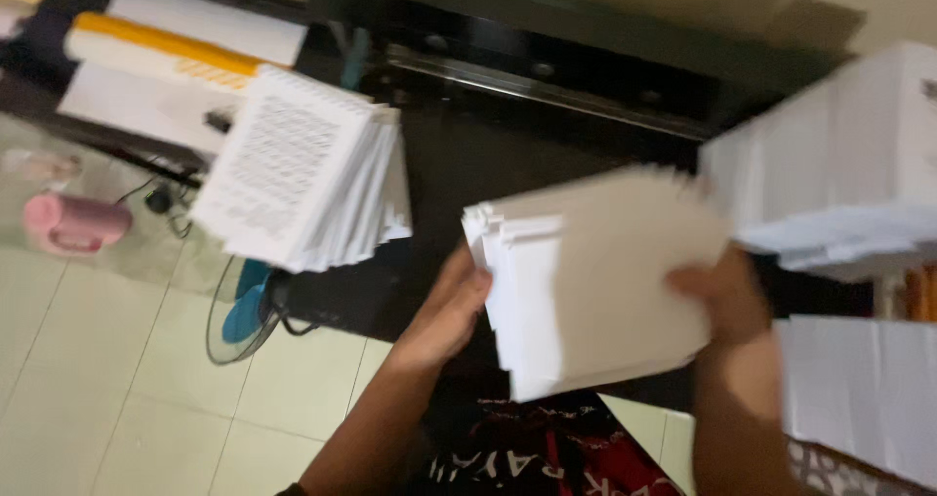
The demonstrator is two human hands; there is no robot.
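Observation:
Both my hands grip a thick stack of white paper sheets in the middle of the view. My left hand holds the stack's left edge, thumb against the side. On the stack's right edge rests my right hand, fingers wrapped over the top sheet. The stack is tilted and blurred by motion. It hovers above a black machine table.
A second pile of printed sheets lies fanned at the left on the black table. More white paper stacks stand at the right, and another lower right. A pink bottle and a blue fan sit on the tiled floor.

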